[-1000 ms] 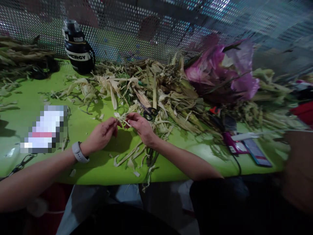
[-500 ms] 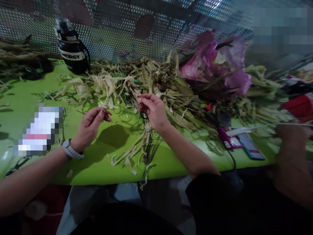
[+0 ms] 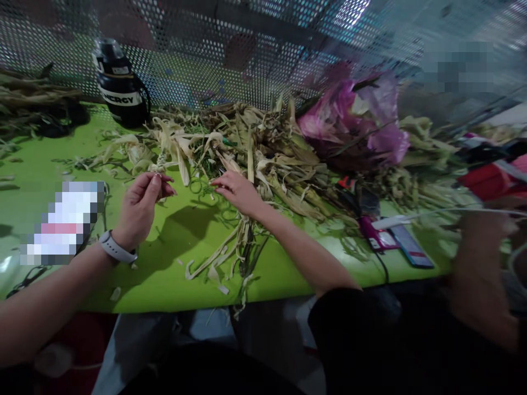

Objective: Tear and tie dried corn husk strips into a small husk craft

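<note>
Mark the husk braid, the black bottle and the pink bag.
husk braid (image 3: 159, 163): head view, woven part above the left hand (image 3: 140, 206) fingertips.
black bottle (image 3: 121, 99): head view, white label band on its body.
pink bag (image 3: 349, 118): head view, crumpled front of the plastic.

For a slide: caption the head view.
Left hand pinches a husk piece; right hand touches the husk pile on a green table.
</note>
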Motion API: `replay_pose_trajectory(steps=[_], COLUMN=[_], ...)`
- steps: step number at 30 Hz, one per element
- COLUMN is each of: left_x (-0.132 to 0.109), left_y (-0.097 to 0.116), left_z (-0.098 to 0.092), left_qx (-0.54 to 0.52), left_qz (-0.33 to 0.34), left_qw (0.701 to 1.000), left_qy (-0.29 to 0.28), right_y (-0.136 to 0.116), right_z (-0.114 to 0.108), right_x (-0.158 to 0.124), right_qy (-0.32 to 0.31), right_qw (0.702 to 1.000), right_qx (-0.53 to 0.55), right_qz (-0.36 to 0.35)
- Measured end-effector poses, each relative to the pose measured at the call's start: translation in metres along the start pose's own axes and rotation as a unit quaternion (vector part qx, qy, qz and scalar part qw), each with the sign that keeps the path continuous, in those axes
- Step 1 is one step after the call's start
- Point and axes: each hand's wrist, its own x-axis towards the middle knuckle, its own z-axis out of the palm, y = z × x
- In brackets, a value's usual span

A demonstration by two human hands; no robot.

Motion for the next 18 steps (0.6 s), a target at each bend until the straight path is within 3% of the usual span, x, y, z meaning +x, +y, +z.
replay_pose_trajectory(steps=[5, 8, 13, 18], left_x=[0.000, 0.000, -0.001, -0.007], left_y=[-0.001, 0.000, 0.005, 0.004], left_z=[0.001, 0.002, 0.003, 0.006], left_qx=[0.008, -0.015, -0.044, -0.078], left_qz=[-0.013, -0.039, -0.152, -0.301], left_qw=[1.000, 0.999, 0.987, 0.950], left_qy=[0.001, 0.009, 0.020, -0.022], right_y=[-0.004, -0.009, -0.023, -0.065], right_z=[0.015, 0.012, -0.009, -0.020], right_x=[0.017, 0.021, 0.017, 0.005], right_qy=[-0.066, -0.063, -0.017, 0.038], right_qw=[0.980, 0.968, 0.982, 0.994], right_qx=[-0.189, -0.240, -0.184, -0.098], right_qz=[-0.024, -0.036, -0.027, -0.031])
